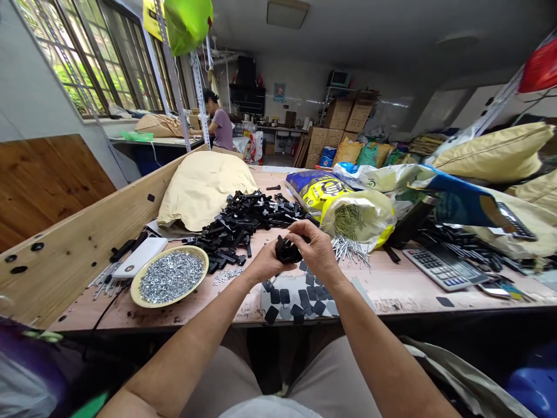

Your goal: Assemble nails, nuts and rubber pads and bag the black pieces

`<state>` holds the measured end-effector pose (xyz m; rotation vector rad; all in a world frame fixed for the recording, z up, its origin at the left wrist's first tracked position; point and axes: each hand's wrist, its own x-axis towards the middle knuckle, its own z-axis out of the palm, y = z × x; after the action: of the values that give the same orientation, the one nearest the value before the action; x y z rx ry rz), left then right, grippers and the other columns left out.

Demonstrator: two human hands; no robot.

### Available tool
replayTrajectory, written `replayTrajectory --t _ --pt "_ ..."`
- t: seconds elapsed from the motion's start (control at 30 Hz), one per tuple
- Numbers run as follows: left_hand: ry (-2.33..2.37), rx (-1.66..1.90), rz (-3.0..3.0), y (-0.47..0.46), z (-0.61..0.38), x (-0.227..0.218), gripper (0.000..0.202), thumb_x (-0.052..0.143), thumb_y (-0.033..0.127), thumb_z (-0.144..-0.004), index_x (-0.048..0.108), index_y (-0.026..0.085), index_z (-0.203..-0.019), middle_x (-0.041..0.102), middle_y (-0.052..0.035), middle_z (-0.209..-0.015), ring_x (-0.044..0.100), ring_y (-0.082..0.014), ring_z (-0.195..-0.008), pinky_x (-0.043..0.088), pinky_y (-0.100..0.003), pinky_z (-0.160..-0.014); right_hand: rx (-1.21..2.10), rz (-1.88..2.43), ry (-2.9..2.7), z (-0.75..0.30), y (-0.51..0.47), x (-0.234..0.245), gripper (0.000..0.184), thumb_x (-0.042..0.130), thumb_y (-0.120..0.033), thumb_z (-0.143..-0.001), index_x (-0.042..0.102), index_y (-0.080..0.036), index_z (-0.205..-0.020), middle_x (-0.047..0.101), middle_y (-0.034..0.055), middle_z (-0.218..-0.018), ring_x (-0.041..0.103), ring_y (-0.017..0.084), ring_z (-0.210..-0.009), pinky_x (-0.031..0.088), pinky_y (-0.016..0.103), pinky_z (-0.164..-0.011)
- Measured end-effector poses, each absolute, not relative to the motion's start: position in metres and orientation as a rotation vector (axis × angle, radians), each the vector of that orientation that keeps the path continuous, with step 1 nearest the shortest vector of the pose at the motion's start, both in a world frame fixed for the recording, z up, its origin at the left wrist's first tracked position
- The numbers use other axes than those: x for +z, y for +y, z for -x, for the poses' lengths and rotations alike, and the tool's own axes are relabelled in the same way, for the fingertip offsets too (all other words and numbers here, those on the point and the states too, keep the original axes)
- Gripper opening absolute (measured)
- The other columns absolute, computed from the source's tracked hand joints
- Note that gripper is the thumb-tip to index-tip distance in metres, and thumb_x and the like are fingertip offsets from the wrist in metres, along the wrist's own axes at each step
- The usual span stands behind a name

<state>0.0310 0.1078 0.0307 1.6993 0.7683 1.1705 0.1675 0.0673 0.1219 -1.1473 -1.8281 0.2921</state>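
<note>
Both my hands meet over the front of the workbench, around a black plastic part (287, 251) with a rounded, hollow-looking body. My left hand (266, 262) grips it from the left and below. The fingers of my right hand (314, 248) close on its top and right side; whether they pinch something small as well is hidden. Under my hands lies a grey sheet (272, 290) with several dark square pads (285, 296). Behind is a heap of black plastic parts (243, 217). A yellow bowl (137, 290) of small metal nuts (174, 276) sits left of my left hand.
Loose nuts (228, 276) lie beside the heap. Long screws (350, 249) spill from an open bag (369, 215) at right. A calculator (444, 264), a white power bank-like box (141, 257) and a beige sack (204, 186) share the bench. A person (221, 128) sits farther back.
</note>
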Motion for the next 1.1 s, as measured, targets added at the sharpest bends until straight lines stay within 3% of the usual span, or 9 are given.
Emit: replayTrajectory --t 0.13,0.27,0.43,0.57,0.7,0.83,0.93,1.1 --pt "0.967 1.237 -1.938 0.121 -0.033 0.023 0.047 0.074 0.022 -0.069 0.065 0.020 -0.115 0.073 -0.0033 -0.101 0.066 -0.0248 -0.093 0.050 -0.033 -0.081 0.217 1.175 -1.731 -0.171 0.072 0.102 0.013 0.065 -0.036 -0.088 0.068 -0.024 -0.089 0.071 0.0014 -0.089 0.063 0.020 -0.089 0.048 0.035 -0.087" --pt "1.015 1.172 -2.069 0.134 -0.045 0.017 0.053 0.064 0.016 -0.074 0.061 0.028 -0.126 0.071 -0.0028 -0.118 0.066 -0.0261 -0.107 0.048 -0.034 -0.089 0.374 1.219 -1.478 -0.186 0.088 0.070 0.021 0.069 -0.042 -0.082 0.068 -0.022 -0.088 0.070 0.0013 -0.088 0.063 0.020 -0.088 0.047 0.034 -0.088" --pt "1.112 1.003 -2.217 0.145 -0.071 -0.001 0.046 0.064 0.017 -0.077 0.063 0.026 -0.122 0.072 -0.0069 -0.115 0.065 -0.0277 -0.108 0.047 -0.037 -0.091 0.478 1.272 -1.278 -0.214 0.109 0.027 0.036 0.068 -0.054 -0.075 0.064 -0.019 -0.082 0.067 0.0018 -0.077 0.061 0.017 -0.073 0.051 0.031 -0.073" --pt "1.164 0.901 -2.315 0.147 -0.085 -0.012 0.056 0.076 0.030 -0.072 0.061 0.024 -0.125 0.069 -0.0121 -0.118 0.059 -0.0338 -0.115 0.039 -0.049 -0.102 0.531 1.299 -1.180 -0.232 0.115 0.008 0.043 0.069 -0.060 -0.069 0.060 -0.019 -0.079 0.066 0.0018 -0.072 0.060 0.017 -0.066 0.052 0.029 -0.063" --pt "1.160 0.836 -2.363 0.146 -0.089 -0.015 0.070 0.082 0.048 -0.067 0.058 0.025 -0.129 0.062 -0.0130 -0.129 0.050 -0.0371 -0.124 0.026 -0.060 -0.110 0.557 1.309 -1.139 -0.238 0.115 -0.001 0.043 0.072 -0.058 -0.066 0.059 -0.019 -0.076 0.065 0.0017 -0.071 0.060 0.017 -0.065 0.051 0.029 -0.063" --pt "1.120 0.810 -2.386 0.142 -0.087 -0.014 0.068 0.077 0.054 -0.073 0.056 0.027 -0.131 0.059 -0.0114 -0.135 0.044 -0.0353 -0.131 0.010 -0.067 -0.116 0.579 1.294 -1.127 -0.237 0.113 -0.004 0.041 0.072 -0.055 -0.067 0.059 -0.019 -0.079 0.064 0.0011 -0.072 0.061 0.017 -0.068 0.051 0.029 -0.065" --pt "1.095 0.822 -2.386 0.141 -0.084 -0.012 0.069 0.077 0.054 -0.074 0.054 0.029 -0.134 0.055 -0.0111 -0.140 0.041 -0.0352 -0.135 0.002 -0.071 -0.116 0.591 1.268 -1.139 -0.235 0.109 -0.001 0.039 0.072 -0.053 -0.069 0.060 -0.018 -0.082 0.064 0.0012 -0.076 0.061 0.016 -0.071 0.051 0.029 -0.068" --pt "1.083 0.854 -2.369 0.147 -0.082 -0.011 0.071 0.086 0.044 -0.066 0.059 0.025 -0.130 0.054 -0.0127 -0.140 0.040 -0.0366 -0.136 0.004 -0.070 -0.117 0.591 1.225 -1.194 -0.230 0.102 0.010 0.034 0.072 -0.048 -0.072 0.062 -0.019 -0.087 0.064 0.0005 -0.081 0.060 0.015 -0.073 0.051 0.028 -0.071"
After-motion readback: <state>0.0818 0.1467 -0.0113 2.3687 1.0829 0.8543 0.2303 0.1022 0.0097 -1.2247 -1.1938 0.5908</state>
